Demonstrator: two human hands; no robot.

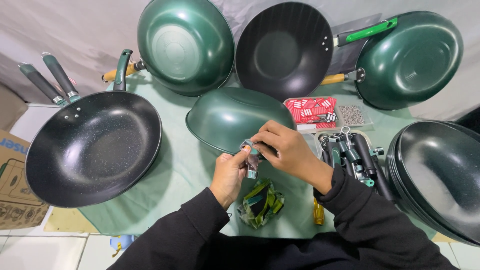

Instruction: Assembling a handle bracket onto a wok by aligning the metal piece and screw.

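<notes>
Both hands meet over the middle of the desk (pixel 175 175), the left hand (pixel 229 175) pinching a small shiny metal handle bracket (pixel 251 161) and the right hand (pixel 285 150) closed on its top. It stands roughly upright against the rim of 1 upturned green wok (pixel 225 117). Around lie 3 more green woks, 2 black pans and 1 stack at the right edge.

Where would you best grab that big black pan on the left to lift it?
By its dark handle, coming from the far left corner. The black pan lies flat and wide, its rim too broad for fingers, while the handle sticks out past the rim with free space around it.
</notes>
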